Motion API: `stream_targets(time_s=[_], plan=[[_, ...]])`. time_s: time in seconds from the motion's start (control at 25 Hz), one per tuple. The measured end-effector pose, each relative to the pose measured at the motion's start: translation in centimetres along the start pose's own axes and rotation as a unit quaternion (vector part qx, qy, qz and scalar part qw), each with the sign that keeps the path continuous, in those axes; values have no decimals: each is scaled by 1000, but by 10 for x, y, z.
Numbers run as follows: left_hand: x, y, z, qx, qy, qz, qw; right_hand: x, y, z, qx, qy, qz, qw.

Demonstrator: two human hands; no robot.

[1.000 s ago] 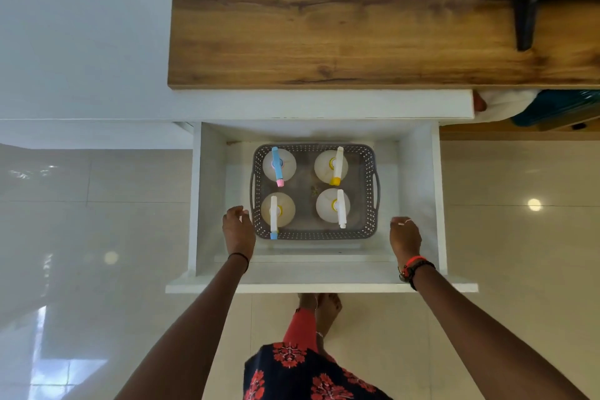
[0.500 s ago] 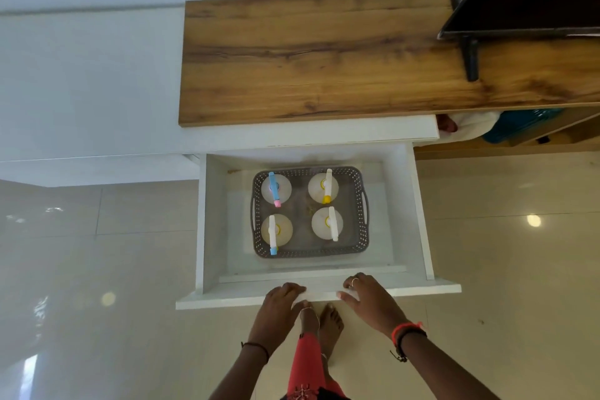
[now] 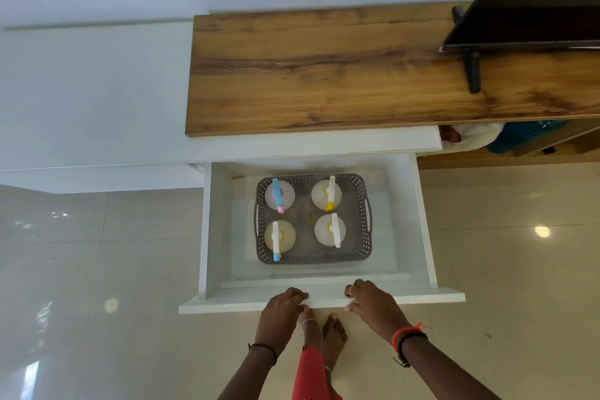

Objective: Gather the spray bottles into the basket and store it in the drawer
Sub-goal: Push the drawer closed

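The white drawer (image 3: 324, 300) stands pulled out, a smooth boxy tray with flat matte walls. Inside it, toward its back, sits the grey basket (image 3: 313, 258), a rounded rectangle of perforated plastic with a loop handle at each short end. Four pale round spray bottles stand upright in the basket: at its back left one with a blue trigger and pink tip (image 3: 278, 195), at its front left one with a white trigger and blue tip (image 3: 276, 239), at its back right one with a yellow tip (image 3: 329, 193), at its front right an all-white one (image 3: 334, 230).

On the drawer's front panel, left of centre, the left hand (image 3: 281, 310) lies with fingers curled over the top edge. Right of centre the right hand (image 3: 370, 300) grips the same edge, fingers bent over it and thumb under the panel.

Behind the drawer runs a wood-grain surface (image 3: 324, 75), brown and streaked.

Half a second ago the hands were on the same panel; the drawer looks no further in.
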State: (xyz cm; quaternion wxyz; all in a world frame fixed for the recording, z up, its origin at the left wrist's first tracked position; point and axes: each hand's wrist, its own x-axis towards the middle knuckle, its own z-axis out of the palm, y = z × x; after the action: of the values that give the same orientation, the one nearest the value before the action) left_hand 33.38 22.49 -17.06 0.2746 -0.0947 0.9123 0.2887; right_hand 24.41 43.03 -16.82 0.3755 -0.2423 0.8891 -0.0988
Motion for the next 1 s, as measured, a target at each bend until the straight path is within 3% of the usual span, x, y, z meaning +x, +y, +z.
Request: stream_targets(time_s=[0.32,0.52,0.64,0.72,0.8,0.84,0.92,0.96,1.0], plan=[[26,7,-21,-4,19,-19,1000,25,0,-26,8,6,14,1000],[48,12,-38,-9,61,-41,997,48,-2,-43,-21,74,21,997],[53,16,-48,32,156,-129,979,55,-6,-51,-36,98,32,994],[56,24,-52,44,183,-193,963,56,-8,-53,33,141,58,988],[58,33,-48,-54,189,-267,944,52,-10,-53,175,247,139,943],[59,38,-47,-176,194,-323,910,52,-10,-52,242,289,201,904],[63,46,-42,-464,184,-423,756,52,-7,-50,411,296,350,788],[64,49,-41,-573,170,-430,676,52,-7,-48,510,272,413,704],[64,51,-41,-630,156,-417,636,52,-8,-46,597,248,445,620]])
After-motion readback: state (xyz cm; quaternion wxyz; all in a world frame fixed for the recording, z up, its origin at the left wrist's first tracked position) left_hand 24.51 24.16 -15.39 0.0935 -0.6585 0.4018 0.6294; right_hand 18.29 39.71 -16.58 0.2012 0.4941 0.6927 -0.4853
